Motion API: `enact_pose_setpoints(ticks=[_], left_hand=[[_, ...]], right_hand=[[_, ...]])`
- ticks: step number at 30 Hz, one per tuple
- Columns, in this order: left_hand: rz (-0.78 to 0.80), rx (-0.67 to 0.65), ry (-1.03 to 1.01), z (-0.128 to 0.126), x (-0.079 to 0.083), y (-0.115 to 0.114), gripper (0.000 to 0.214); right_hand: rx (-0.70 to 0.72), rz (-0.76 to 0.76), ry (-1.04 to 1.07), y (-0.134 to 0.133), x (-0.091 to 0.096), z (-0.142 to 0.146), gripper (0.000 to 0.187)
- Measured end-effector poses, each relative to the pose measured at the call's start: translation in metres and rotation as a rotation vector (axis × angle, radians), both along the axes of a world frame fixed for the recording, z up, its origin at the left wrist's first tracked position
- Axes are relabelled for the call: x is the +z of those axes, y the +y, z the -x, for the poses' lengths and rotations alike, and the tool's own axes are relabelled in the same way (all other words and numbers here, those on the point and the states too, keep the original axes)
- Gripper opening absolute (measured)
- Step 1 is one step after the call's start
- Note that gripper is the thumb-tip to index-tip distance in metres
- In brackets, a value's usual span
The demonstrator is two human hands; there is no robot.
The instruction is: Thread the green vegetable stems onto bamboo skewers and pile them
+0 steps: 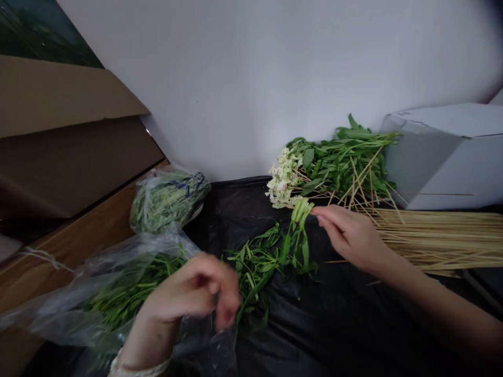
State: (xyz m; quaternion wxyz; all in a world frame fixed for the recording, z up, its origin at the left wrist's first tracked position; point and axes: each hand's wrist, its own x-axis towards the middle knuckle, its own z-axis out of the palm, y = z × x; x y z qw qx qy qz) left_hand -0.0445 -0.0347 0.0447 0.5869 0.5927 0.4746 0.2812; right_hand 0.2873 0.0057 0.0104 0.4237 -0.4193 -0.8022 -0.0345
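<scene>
My right hand [348, 235] pinches the cut ends of a small bunch of green leafy stems [299, 233], whose leaves hang down onto the black plastic sheet [314, 324]. More loose green stems [253, 267] lie on the sheet just left of it. My left hand [192, 296] is curled and blurred at the mouth of a clear plastic bag of greens [118, 293]; whether it holds anything is unclear. Skewered greens [338, 162] with pale cut ends [283, 178] are stacked near the wall.
A pile of bamboo skewers [444, 235] lies at the right. Behind it stands a white box [448, 152]. A second bag of greens [168, 199] sits at the left by cardboard boxes [66, 136]. A white wall [251, 73] closes the back.
</scene>
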Motion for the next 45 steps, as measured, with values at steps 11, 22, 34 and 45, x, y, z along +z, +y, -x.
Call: enact_pose_setpoints(ticks=[11, 22, 34, 45], left_hand=[[-0.507, -0.046, 0.742, -0.061, -0.068, 0.031, 0.016], [-0.202, -0.397, 0.375, -0.038, -0.025, 0.027, 0.026], [-0.718, -0.313, 0.851, -0.074, -0.069, 0.058, 0.013], [-0.778, -0.126, 0.653, -0.074, -0.046, 0.056, 0.015]], right_hand=[[-0.091, -0.158, 0.237, -0.008, 0.022, -0.014, 0.020], [-0.070, -0.150, 0.224, -0.009, 0.026, -0.012, 0.020], [-0.073, -0.183, 0.205, -0.009, 0.028, -0.011, 0.020], [-0.056, -0.190, 0.228, -0.024, 0.038, -0.010, 0.020]])
